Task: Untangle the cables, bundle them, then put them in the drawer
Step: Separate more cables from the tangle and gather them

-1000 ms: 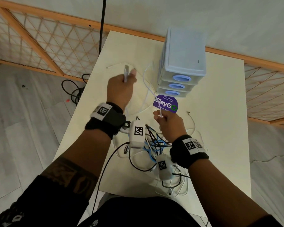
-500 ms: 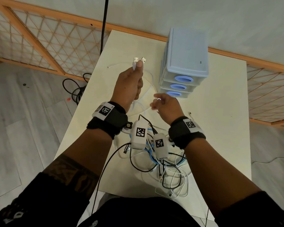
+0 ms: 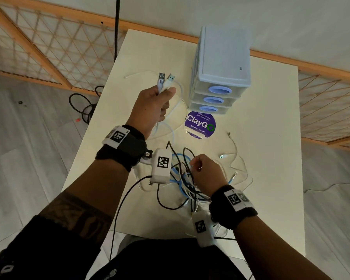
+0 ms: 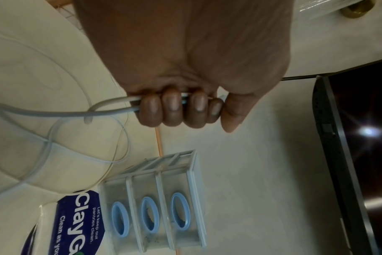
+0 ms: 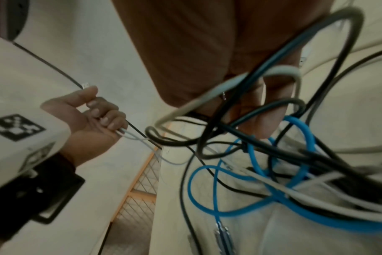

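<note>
Left hand (image 3: 156,106) clamps two white cables (image 4: 111,105), USB plugs (image 3: 166,78) protruding above the fist. Right hand (image 3: 207,174), fingers curled, pinches strands of the tangle (image 3: 182,178) beneath it; drawer unit (image 3: 220,77) beyond.

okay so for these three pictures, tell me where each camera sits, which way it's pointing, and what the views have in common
Head: worn on the head, looking down at the cream table; both forearms, left hand gripping two white USB cable ends, right hand in the tangled pile of black, blue and white cables.
Left wrist: along the palm; curled fingers round white cable.
Right wrist: along the right palm into the tangle; the left hand shows too.
Shared: head and left wrist both show the pale blue three-drawer plastic unit and purple round ClayGo sticker.
</note>
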A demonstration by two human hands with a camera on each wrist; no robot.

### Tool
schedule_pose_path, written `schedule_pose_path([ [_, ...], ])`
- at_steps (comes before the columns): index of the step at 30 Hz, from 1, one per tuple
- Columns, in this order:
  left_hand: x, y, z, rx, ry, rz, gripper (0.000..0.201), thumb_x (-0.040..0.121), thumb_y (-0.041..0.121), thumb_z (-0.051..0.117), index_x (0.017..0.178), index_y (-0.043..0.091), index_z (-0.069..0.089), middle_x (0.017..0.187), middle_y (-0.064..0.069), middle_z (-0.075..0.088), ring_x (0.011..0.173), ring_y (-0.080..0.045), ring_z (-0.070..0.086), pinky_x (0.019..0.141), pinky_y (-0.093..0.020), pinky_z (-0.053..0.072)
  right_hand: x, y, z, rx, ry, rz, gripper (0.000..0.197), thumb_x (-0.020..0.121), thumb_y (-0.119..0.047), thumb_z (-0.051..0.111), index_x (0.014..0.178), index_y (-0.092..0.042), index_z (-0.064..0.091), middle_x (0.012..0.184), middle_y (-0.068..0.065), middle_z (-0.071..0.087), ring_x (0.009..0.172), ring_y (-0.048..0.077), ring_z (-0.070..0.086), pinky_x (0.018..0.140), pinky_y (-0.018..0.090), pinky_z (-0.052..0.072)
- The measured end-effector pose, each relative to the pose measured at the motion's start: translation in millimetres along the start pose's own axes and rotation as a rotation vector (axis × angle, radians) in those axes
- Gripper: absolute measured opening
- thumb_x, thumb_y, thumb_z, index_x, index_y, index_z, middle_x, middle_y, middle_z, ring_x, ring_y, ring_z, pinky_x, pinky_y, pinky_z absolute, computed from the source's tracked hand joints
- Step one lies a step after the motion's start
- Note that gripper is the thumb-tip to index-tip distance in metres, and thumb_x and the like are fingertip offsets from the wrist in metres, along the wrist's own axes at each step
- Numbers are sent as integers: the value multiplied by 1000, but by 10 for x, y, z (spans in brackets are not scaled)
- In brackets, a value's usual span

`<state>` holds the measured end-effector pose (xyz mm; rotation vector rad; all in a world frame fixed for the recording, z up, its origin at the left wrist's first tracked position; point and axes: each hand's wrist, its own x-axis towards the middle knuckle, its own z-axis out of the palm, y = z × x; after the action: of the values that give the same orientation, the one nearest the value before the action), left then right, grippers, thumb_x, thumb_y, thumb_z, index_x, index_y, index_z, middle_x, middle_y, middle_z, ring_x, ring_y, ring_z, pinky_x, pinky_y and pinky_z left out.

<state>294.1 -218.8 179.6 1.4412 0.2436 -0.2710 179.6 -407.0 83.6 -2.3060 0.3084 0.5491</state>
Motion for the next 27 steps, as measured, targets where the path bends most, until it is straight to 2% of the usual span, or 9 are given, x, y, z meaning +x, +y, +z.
schedule_pose_path([
  [3,-35,-17,-21,-5,6,-12,39,104,22,62,73,24,39,55,12,32,51,-9,22,54,-29,16,-79,118,95,6,14,37,6,96,-12,55,94,-18,56,82,-4,62,75,17,56,55,9,34],
  [6,-66,-33,-65,-15,12,-6,37,96,29,67,73,24,38,56,12,31,52,-10,21,52,-28,16,-151,222,140,16,-4,59,14,96,-13,55,110,-15,57,87,5,68,78,23,62,68,26,45],
  [9,-86,-71,-79,-6,19,-11,36,100,27,65,74,24,40,56,12,31,52,-10,21,51,-27,18,-158,250,128,-62,-59,6,29,97,-20,56,126,-16,60,92,10,74,88,28,68,80,30,49],
  [11,-103,-102,-69,14,25,-20,36,104,23,62,75,24,40,56,12,31,52,-9,22,50,-26,19,-105,246,131,-171,-106,12,27,98,-22,54,120,-13,67,101,11,73,98,30,67,86,31,49],
  [14,-134,-141,-46,38,25,-34,34,104,22,62,77,23,41,56,12,31,51,-9,22,48,-24,20,-69,215,127,-219,-127,39,22,96,-28,59,104,-13,73,97,8,73,96,27,67,80,29,49],
  [17,-166,-160,-24,36,20,-39,36,104,22,62,75,23,41,56,12,31,51,-9,22,48,-24,20,-100,188,126,-177,-104,49,17,94,-27,60,100,-16,72,91,2,70,89,23,63,74,24,40],
  [21,-197,-157,-16,47,14,-44,36,104,23,62,75,23,39,56,11,30,54,-11,20,50,-26,19,-110,183,92,13,-66,104,10,85,-26,60,91,-23,68,85,2,73,84,27,69,81,39,56],
  [25,-211,-152,-2,47,20,-51,36,103,25,63,75,23,40,57,10,30,54,-12,20,51,-28,18,-99,75,-65,111,5,154,7,90,-21,62,89,-15,66,80,-1,68,73,18,64,66,25,48],
  [27,-215,-142,3,41,25,-54,37,104,26,63,74,24,40,57,9,30,54,-12,20,52,-30,17,-127,-11,-175,240,61,153,13,85,-27,64,85,-14,63,75,-2,70,70,20,68,65,31,58],
])
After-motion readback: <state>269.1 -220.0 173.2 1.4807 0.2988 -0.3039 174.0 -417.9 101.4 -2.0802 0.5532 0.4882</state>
